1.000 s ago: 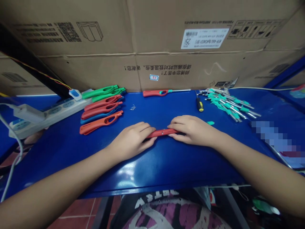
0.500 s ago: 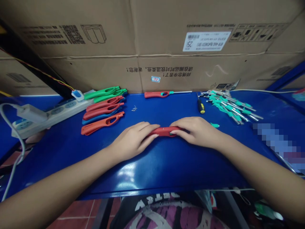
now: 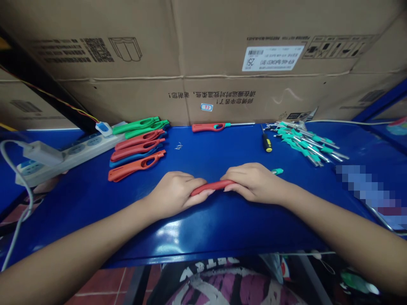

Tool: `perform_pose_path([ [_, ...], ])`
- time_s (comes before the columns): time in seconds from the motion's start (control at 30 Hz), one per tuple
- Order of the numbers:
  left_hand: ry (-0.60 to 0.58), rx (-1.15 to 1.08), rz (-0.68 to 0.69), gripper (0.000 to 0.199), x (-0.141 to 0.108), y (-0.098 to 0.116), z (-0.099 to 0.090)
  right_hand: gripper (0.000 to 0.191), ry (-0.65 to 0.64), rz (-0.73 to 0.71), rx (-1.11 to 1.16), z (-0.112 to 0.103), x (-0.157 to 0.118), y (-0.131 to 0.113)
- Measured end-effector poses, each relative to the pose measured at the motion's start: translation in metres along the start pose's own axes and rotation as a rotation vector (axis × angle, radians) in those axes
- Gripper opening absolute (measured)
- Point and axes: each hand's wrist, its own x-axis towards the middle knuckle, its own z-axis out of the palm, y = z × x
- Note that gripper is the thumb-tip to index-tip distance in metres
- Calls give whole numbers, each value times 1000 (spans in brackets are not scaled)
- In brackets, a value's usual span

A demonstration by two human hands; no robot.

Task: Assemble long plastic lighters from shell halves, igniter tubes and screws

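The red casing (image 3: 213, 186), in a two-handed grip, sits above a blue table (image 3: 203, 228) facing cardboard (image 3: 133, 99).

Both hands (image 3: 216, 186) gripping red handle (image 3: 212, 186), blue table (image 3: 203, 231), coloured casings (image 3: 136, 148), screwdriver (image 3: 267, 142), cardboard (image 3: 216, 42) behind

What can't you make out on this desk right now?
All in the head view:
- Both ends of the red handle: covered by the left hand and right hand.
- Teal piece: partly behind the right hand.
- Small slivers: too small to identify.
- Pixelated object: blurred, cut off by the right edge.
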Motion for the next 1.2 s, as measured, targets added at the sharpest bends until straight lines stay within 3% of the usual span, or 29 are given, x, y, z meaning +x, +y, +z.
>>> perform_pose_path([
  [0.2,-59,15,3,44,1,-7,-2,35,-55,54,-30,-6,1,0],
  [0.4,-116,-78,-72,43,2,-21,-7,24,-90,77,-68,-21,-7,14],
  [0.5,-138,-124,-109,37,3,-17,-7,29,-34,49,-165,-14,-8,15],
  [0.67,-244,-5,-100,37,3,-3,-8,31,13,21,-262,-7,-5,12],
  [0.93,-160,109,-92,35,3,-23,-13,39,6,233,-433,-31,-16,34],
  [1.03,-145,107,-117,35,2,-30,-14,29,30,347,-518,-38,-22,46],
  [1.1,-139,105,-126,35,2,-33,-15,17,30,354,-516,-42,-24,53],
  [1.2,-133,103,-116,35,2,-35,-15,17,30,259,-393,-45,-23,55],
])
